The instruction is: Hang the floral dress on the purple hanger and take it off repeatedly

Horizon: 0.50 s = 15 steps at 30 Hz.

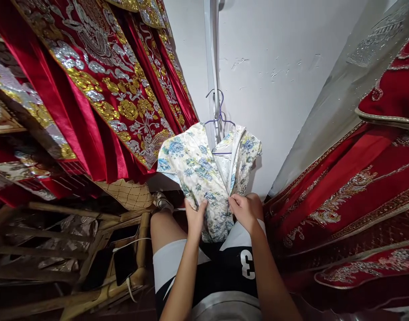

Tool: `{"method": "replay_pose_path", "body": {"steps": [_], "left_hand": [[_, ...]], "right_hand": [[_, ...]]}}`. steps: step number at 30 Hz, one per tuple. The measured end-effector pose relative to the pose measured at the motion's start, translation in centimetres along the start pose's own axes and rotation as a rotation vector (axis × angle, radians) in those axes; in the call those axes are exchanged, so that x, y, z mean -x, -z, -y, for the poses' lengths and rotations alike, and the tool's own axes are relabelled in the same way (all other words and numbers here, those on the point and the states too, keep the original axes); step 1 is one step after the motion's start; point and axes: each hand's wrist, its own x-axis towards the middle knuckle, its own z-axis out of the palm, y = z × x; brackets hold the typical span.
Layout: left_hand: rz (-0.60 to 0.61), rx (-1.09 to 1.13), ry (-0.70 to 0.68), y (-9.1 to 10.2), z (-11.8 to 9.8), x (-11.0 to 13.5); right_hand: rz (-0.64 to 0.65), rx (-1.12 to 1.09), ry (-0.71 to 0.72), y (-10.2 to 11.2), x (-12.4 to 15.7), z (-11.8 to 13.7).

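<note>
A short-sleeved floral shirt [200, 167], white with blue and yellow flowers, hangs on a purple wire hanger [221, 115] in front of me. Its neckline is open in a V, showing the inside of the back. My left hand [195, 216] grips the shirt's side near the waist, thumb on the front and fingers behind the cloth. With thumb and fingertips pinched, my right hand [241, 209] holds the front edge at the bottom of the V. The lower part of the shirt hangs between my knees.
Red garments with gold and silver sequins [124, 98] hang at the left, and more red embroidered garments [341, 191] at the right. A white wall [267, 58] with a metal pole [211, 49] stands ahead. Dark phone-like devices [125, 265] and a cable lie on a wooden chair [142, 249].
</note>
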Motion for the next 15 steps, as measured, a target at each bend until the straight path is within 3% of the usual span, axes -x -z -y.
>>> {"method": "replay_pose_path", "body": {"steps": [2,3,5,7,10,12,15], "left_hand": [[-0.193,-0.171,-0.175,-1.0,0.4,0.8],[-0.199,-0.239,-0.247,-1.6,0.6,1.3],[-0.051,-0.284,-0.316,-2.9,1.1,2.1],[0.135,-0.246,-0.297,-3.9,1.5,2.4],[0.231,-0.242,-0.284,-4.5,1.8,1.8],[0.255,-0.287,-0.318,-4.7,2.2,1.3],[0.322,-0.345,-0.287,-5.4,3.4,1.3]], "right_hand": [[0.06,-0.065,-0.018,-0.4,0.1,0.1],[0.079,-0.096,-0.025,-0.7,0.1,0.2],[0.11,-0.136,-0.033,-1.4,0.4,0.3],[0.125,-0.162,-0.028,-1.9,0.7,0.4],[0.035,-0.187,0.007,-1.5,0.2,1.1],[-0.059,-0.195,0.035,-0.7,-1.7,2.4],[-0.143,-0.161,0.082,0.7,-7.2,6.0]]}}
